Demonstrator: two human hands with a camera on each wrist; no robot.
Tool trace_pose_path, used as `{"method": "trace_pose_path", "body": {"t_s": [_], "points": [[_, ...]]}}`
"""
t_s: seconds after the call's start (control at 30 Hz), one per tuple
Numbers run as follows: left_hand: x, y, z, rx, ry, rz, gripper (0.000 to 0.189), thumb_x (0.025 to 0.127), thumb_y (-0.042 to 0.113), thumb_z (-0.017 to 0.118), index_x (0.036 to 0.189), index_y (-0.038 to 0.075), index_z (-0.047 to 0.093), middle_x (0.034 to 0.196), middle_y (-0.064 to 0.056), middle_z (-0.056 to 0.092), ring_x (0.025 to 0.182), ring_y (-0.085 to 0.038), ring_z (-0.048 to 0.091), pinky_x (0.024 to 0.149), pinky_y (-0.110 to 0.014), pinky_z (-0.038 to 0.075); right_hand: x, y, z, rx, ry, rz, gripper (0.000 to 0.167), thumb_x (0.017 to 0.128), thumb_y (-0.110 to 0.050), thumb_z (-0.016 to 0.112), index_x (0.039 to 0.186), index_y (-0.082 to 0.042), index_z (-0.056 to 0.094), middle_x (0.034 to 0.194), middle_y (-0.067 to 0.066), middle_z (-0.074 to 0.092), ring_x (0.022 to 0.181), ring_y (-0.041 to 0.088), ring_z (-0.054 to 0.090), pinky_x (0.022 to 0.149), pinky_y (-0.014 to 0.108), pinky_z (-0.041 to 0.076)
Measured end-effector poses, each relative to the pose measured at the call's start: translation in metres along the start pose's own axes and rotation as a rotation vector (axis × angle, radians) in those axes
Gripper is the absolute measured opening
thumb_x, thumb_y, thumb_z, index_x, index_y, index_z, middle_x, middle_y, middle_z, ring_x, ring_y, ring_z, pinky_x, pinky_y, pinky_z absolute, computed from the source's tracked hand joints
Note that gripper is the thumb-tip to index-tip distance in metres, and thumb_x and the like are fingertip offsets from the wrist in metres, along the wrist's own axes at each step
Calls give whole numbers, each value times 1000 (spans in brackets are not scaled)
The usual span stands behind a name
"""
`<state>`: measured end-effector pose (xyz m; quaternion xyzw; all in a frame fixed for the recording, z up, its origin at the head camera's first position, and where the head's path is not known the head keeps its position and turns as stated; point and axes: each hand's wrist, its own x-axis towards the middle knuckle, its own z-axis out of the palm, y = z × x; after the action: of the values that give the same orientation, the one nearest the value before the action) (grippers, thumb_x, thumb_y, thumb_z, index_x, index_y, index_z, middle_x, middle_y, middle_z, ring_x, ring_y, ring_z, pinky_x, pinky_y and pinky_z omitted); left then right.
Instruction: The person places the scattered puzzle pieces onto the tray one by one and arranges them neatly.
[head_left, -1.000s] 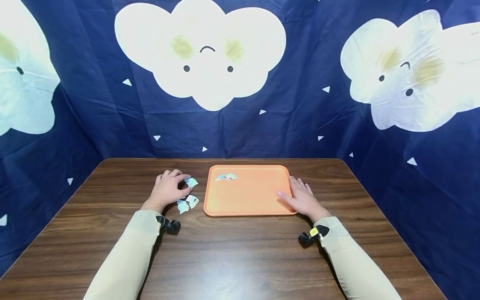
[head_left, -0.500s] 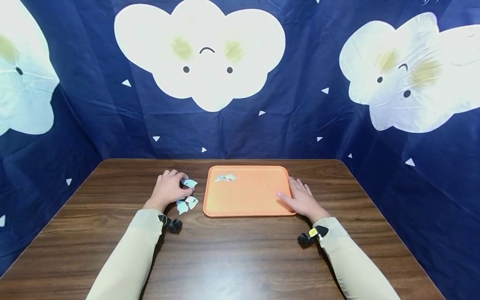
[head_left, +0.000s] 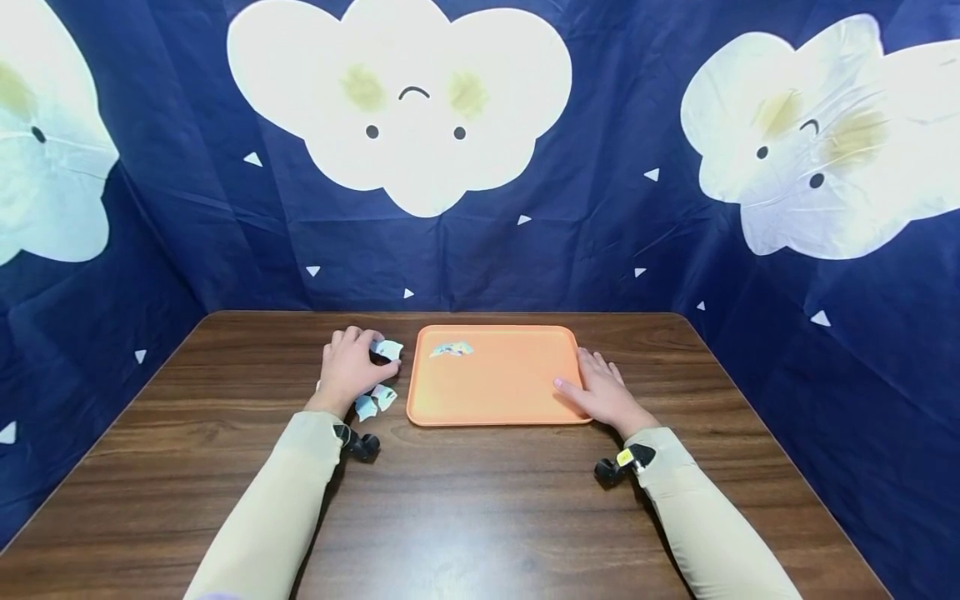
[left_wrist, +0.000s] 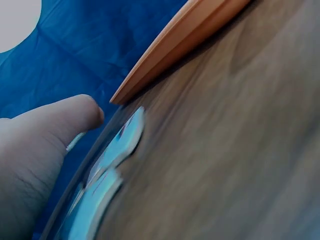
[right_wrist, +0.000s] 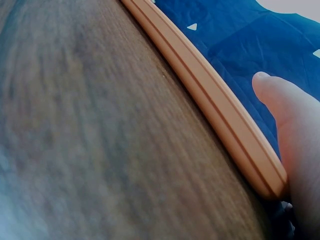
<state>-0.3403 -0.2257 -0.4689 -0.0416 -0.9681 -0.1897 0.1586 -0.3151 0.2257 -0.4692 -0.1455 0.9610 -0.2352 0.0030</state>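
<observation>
My left hand (head_left: pixel 349 367) pinches a pale blue puzzle piece (head_left: pixel 388 349) between thumb and fingers, left of the orange tray (head_left: pixel 495 392). Two more light blue puzzle pieces (head_left: pixel 366 407) lie on the table by the thumb; the left wrist view shows their thick edges (left_wrist: pixel 120 145) close up. Inside the tray's upper left corner sits a colourful, irregular puzzle section (head_left: pixel 452 349). My right hand (head_left: pixel 603 392) rests at the tray's right side, its thumb over the rim and its straight fingers along the outside.
A brown wood-grain table (head_left: pixel 480 508) carries everything. Dark blue cloth (head_left: pixel 337 242) with white clouds stands behind and at both sides. A small white bit (head_left: pixel 318 386) peeks out left of my left wrist.
My left hand has shifted right and slightly away from me, and the puzzle piece at its fingers has moved along with it. The right hand and tray stay in place.
</observation>
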Motion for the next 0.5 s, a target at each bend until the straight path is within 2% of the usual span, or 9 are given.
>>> {"method": "trace_pose_path", "body": {"t_s": [0.27, 0.5], "points": [[-2, 29, 3, -30, 67, 23, 67, 79, 56, 75, 124, 8, 66, 119, -17, 55, 110, -37, 43, 92, -56, 36, 0, 0, -1, 4, 3, 3, 98, 98, -65, 44, 157, 7, 17, 163, 26, 20, 152, 44, 10, 119, 62, 3], [-2, 54, 3, -16, 29, 34, 63, 80, 58, 74, 121, 11, 67, 119, -14, 55, 108, -36, 43, 90, -56, 36, 0, 0, -1, -2, -7, 8, 98, 98, -66, 43, 158, 6, 16, 164, 24, 19, 153, 43, 9, 120, 60, 3]]}}
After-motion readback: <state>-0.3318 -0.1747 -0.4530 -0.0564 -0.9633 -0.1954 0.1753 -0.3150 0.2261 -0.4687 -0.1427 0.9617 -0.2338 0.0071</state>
